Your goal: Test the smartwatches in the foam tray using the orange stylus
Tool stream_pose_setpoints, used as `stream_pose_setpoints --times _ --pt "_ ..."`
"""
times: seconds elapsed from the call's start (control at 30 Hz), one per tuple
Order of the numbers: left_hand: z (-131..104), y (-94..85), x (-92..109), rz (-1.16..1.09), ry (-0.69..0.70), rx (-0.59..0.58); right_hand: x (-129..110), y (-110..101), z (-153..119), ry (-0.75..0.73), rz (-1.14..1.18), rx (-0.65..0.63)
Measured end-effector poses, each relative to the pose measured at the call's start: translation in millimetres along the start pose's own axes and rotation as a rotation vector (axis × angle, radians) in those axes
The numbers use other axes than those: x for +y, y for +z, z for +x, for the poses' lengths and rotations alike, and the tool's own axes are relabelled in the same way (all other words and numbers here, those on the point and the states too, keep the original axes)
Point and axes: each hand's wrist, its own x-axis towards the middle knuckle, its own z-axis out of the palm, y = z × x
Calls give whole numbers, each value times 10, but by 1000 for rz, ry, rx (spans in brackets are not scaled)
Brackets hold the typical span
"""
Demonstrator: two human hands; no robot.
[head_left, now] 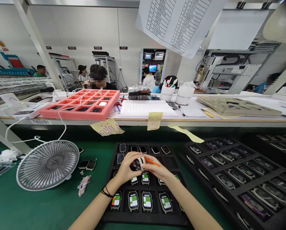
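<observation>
My left hand (128, 166) is closed round a small watch body (137, 163), its thumb and fingers on the case. On the other side, my right hand (154, 166) pinches the same watch's edge and also holds a thin orange stick (152, 162) that points right. Both hands are above a black foam tray (174, 162). In the tray's front rows lie several watches (133, 200) with lit green and white screens; dark-screened ones (155, 149) sit in the back row.
A white round fan (54, 163) stands at left, beside two watches (87, 164) and paper scraps (84, 185). Stacked black trays (231, 172) of watches are at right. The shelf (133, 123) ahead bears a pink divided tray (95, 115) and papers. Several people sit beyond.
</observation>
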Motion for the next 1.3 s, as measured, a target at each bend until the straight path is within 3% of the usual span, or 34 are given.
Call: stream_pose_setpoints --times 0.27,0.43,0.6,0.73,0.9,1.3 --pt "3 16 28 -7 -16 0 74 96 18 -32 77 44" --pt "19 5 38 -9 -71 38 56 151 33 -63 -23 68" --pt "23 -26 5 -30 -187 103 -62 64 28 -329 -137 340" --pt "-3 -16 -33 -115 -347 110 -120 6 -50 -514 -139 427" --pt "-21 -2 -44 -157 -373 88 -69 73 -101 -493 -229 391" --pt "-9 -15 -31 -132 -357 77 -53 78 -98 -528 -267 476"
